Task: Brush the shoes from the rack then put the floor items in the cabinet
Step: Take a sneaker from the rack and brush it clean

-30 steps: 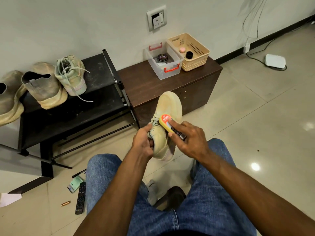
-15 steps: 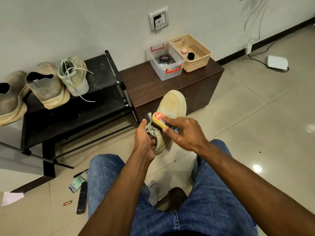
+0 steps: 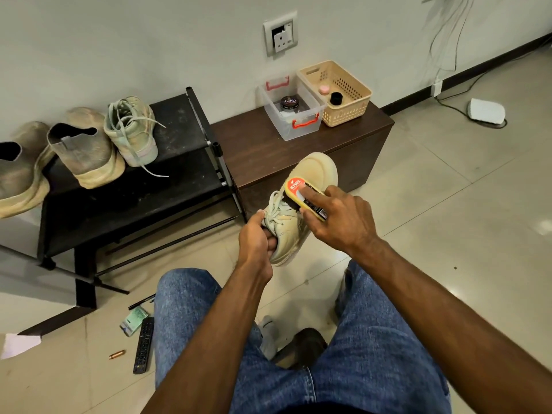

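Head view, nearest first: two knees in blue jeans [image 3: 373,339] are seen at the bottom, with a dark shoe [image 3: 301,345] on the floor between them, partly hidden by the legs. Just beyond the knees the left hand [image 3: 257,243] is curled round the heel end of a pale sneaker [image 3: 298,210], which is held off the floor with its toe pointing away. The right hand [image 3: 343,222] is wrapped over a yellow shoe brush [image 3: 301,195], fingers curled on its back, and the bristles are pressed against the sneaker's upper beside the laces.

Left of the left hand and nearer, a black remote [image 3: 144,345], a green packet [image 3: 133,319], a pen [image 3: 142,301] and a small copper-coloured object [image 3: 117,354] are scattered on the tiles.

Beyond and left of the hands a black shoe rack [image 3: 143,198] is set against the wall, carrying a matching laced sneaker [image 3: 131,130] and two dusty boots [image 3: 80,150]. Directly beyond the held sneaker a low brown cabinet [image 3: 268,150] is placed touching the rack; its front is partly blocked by the sneaker. On top of it stand a clear box [image 3: 294,110] with a polish tin [image 3: 289,102] and a beige basket [image 3: 337,94]. Far right of the right hand, a white device [image 3: 487,110] with a cable lies on the floor.
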